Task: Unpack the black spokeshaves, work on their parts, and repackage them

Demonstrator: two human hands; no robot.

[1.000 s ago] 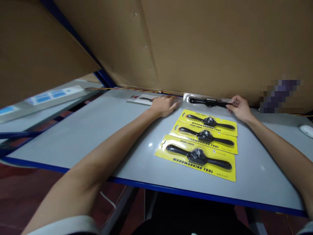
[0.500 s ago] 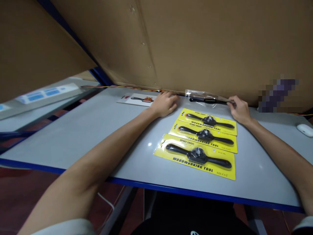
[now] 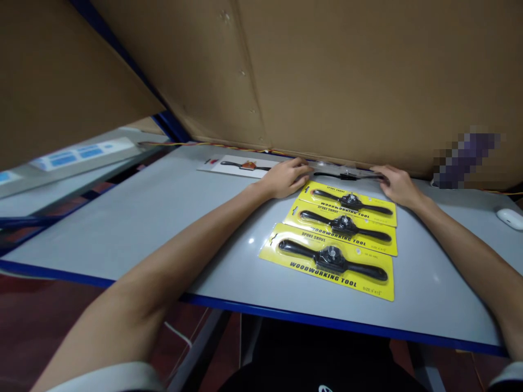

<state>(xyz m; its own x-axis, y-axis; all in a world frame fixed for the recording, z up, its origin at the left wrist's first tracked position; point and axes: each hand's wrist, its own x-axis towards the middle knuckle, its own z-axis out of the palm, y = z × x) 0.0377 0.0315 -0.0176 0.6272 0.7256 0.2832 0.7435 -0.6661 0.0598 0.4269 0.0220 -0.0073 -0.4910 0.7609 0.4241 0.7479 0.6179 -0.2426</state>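
Observation:
Three yellow "woodworking tool" cards, each with a black spokeshave [image 3: 332, 260], lie overlapping in a row on the grey table [image 3: 134, 218]. Behind them, flat against the cardboard wall, lies a clear blister pack with a black spokeshave [image 3: 347, 175]. My left hand [image 3: 287, 177] rests on its left end and my right hand [image 3: 395, 185] presses on its right end. A white card with another spokeshave [image 3: 241, 165] lies just left of my left hand.
A large brown cardboard sheet [image 3: 347, 76] stands along the table's far edge. A white mouse [image 3: 509, 218] sits at the far right. A red-yellow wire [image 3: 212, 146] runs along the cardboard's foot. The table's blue front edge [image 3: 286, 314] is close to me.
The clear pack was held tilted up by my right hand; now it lies lower, flat at the wall. My left hand has moved right from the white card onto the pack's left end.

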